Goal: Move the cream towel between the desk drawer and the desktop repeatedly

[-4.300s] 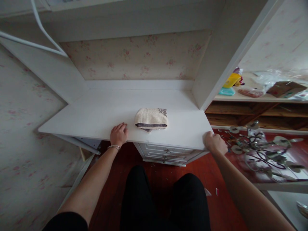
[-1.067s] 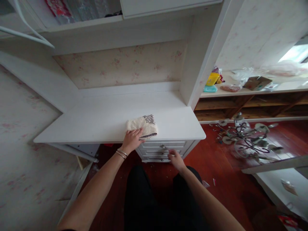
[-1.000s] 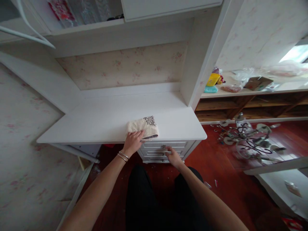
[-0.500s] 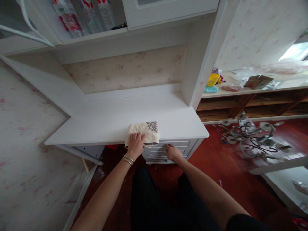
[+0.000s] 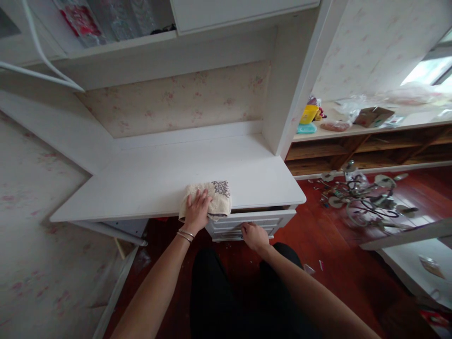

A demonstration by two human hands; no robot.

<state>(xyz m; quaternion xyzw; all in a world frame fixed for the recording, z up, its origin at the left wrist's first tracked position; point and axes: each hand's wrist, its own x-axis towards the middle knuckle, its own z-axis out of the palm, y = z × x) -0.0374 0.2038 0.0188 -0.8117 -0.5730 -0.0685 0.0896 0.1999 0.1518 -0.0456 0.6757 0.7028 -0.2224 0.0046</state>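
Note:
A folded cream towel (image 5: 215, 203) with a dark leaf-like pattern at one corner lies over the front edge of the white desk (image 5: 151, 179). My left hand (image 5: 197, 209) rests flat on top of it, fingers spread. To the right, the top drawer (image 5: 277, 219) under the desk stands a little way out, with a dark gap behind its front. My right hand (image 5: 254, 235) is curled at the middle of that drawer front, closed on its handle, which the fingers hide.
Bottles (image 5: 83, 21) stand in the cabinet above. A dismantled chandelier (image 5: 367, 193) lies on the red floor at right. Behind it runs a low shelf unit (image 5: 318, 150) bearing a yellow container (image 5: 309, 114) and a cardboard box (image 5: 373, 117). A white furniture piece (image 5: 413, 263) stands at lower right.
The top drawer, shut before, has come out a little toward me with my right hand on it. My left hand stays on the towel, its fingers now more spread. The view has shifted slightly.

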